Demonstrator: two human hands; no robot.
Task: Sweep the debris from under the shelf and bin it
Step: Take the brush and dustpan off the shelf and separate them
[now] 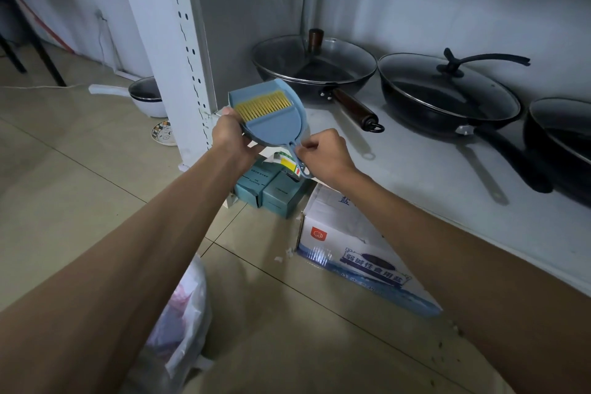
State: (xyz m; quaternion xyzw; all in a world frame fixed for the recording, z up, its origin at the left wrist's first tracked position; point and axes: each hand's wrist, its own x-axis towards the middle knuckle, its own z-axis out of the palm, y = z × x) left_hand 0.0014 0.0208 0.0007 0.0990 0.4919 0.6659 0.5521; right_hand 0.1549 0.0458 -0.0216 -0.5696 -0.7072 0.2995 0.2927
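Just in front of the white shelf (415,176), above the teal boxes (268,189): blue dustpan (278,121) gripped at its side by left hand (232,137), right hand (323,153) fingers pinched on its handle

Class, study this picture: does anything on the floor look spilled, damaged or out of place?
Yes. White scraps lie scattered on the tiles beside the salt carton, whose near corner looks torn. A saucepan and a patterned plate sit on the floor, not on the shelf.

Three lidded pans (315,65) on shelf, one dustpan (271,112), two teal boxes (271,190), one plate (164,134)
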